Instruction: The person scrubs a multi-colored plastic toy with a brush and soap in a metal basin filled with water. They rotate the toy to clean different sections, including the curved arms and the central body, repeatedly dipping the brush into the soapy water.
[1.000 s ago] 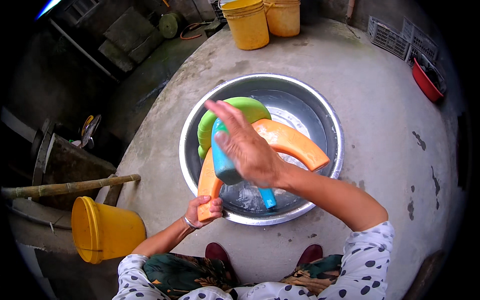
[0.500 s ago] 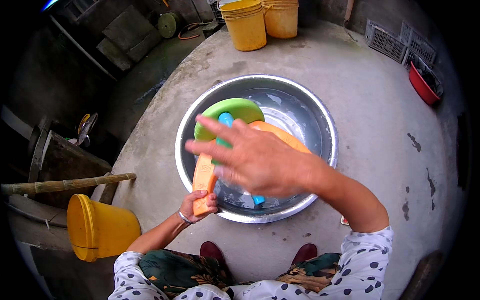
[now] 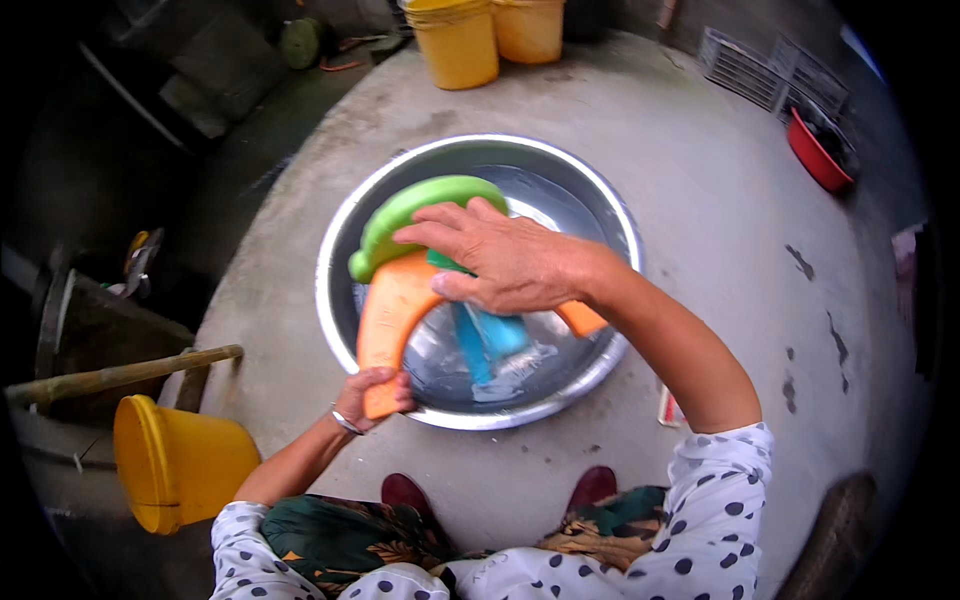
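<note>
A large steel basin (image 3: 345,240) with water stands on a concrete floor in front of me. Over it I hold a curved orange plastic piece (image 3: 392,310); my left hand (image 3: 372,392) grips its lower end at the basin's near rim. A green curved piece (image 3: 415,208) sits just behind the orange one. My right hand (image 3: 500,262) lies across the top of the orange piece, closed on a blue brush (image 3: 487,340) whose handle hangs down toward the water.
A yellow bucket (image 3: 180,462) lies tipped at the lower left beside a bamboo pole (image 3: 120,375). Two yellow buckets (image 3: 460,42) stand at the far edge. A red bowl (image 3: 818,155) and a grey crate (image 3: 745,62) are at the upper right.
My right hand with the blue brush has slid across the orange piece, from its middle toward its upper part. My left hand has kept its grip on the lower end.
</note>
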The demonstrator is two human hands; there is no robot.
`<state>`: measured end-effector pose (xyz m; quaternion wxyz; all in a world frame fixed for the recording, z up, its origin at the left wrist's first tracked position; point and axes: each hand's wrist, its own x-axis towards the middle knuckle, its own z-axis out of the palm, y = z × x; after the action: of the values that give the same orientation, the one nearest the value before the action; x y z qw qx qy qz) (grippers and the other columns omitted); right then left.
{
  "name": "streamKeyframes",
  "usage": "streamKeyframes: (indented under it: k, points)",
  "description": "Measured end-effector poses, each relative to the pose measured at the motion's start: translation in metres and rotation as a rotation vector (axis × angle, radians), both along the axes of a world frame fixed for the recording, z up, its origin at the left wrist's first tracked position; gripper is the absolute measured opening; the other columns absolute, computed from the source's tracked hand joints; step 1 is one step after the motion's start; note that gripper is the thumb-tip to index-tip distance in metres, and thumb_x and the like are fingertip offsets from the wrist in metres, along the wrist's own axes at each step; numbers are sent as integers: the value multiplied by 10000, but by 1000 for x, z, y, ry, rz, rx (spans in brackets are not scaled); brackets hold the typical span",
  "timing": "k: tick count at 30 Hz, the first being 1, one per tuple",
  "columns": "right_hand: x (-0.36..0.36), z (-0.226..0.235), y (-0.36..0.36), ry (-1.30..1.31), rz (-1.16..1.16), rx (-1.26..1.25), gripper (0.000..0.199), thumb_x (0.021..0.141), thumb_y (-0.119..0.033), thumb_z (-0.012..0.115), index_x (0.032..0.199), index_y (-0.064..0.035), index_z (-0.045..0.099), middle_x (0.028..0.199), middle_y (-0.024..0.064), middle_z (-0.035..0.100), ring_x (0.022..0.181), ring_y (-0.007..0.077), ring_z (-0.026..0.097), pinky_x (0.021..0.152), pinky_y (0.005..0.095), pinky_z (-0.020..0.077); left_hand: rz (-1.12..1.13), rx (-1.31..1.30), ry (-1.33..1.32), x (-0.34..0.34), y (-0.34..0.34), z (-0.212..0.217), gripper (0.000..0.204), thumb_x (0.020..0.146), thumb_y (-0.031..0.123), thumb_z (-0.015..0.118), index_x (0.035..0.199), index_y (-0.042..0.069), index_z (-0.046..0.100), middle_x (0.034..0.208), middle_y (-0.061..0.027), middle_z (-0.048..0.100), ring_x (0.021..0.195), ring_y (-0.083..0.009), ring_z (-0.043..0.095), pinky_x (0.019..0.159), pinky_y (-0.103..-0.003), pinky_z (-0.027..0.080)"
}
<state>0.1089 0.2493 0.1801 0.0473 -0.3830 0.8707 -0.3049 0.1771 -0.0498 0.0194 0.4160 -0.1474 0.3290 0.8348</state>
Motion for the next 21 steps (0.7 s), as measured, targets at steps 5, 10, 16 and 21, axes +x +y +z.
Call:
streamKeyframes:
  k: [5, 10, 16, 21]
  points:
    - [53, -11, 47, -769, -251, -714, 518, 790, -56, 506, 1303, -100, 441, 1161, 44, 511, 702, 112, 542, 645, 260, 484, 79, -54, 48, -7, -10, -18, 200, 843, 210, 601, 904, 31, 534, 793, -45, 541, 672, -138, 527, 644, -306, 471]
    - [152, -68, 198, -475, -1138, -666, 260, 821, -72, 566, 1080, -89, 564, 938, 21, 550, 638, 74, 492, 531, 238, 440, 189, 110, -51, -10, -5, -23, 214, 891, 167, 550, 1005, 6, 468, 831, -70, 535, 674, -131, 512, 617, -286, 478]
    - [341, -205, 349, -200, -1712, -189, 198, 863, -216, 611, 842, -26, 561, 686, 58, 515, 639, 158, 503, 587, 329, 427, 194, 33, 30, -16, -3, -25, 249, 911, 159, 533, 1075, -8, 447, 867, -80, 528, 681, -123, 510, 622, -274, 487]
    - [392, -283, 372, -51, -1783, -41, 286, 874, -276, 596, 810, -1, 554, 810, 178, 551, 769, 314, 530, 721, 401, 424, 183, -71, 77, -20, -7, -17, 259, 910, 156, 531, 1095, -4, 443, 873, -87, 531, 683, -129, 513, 616, -271, 483]
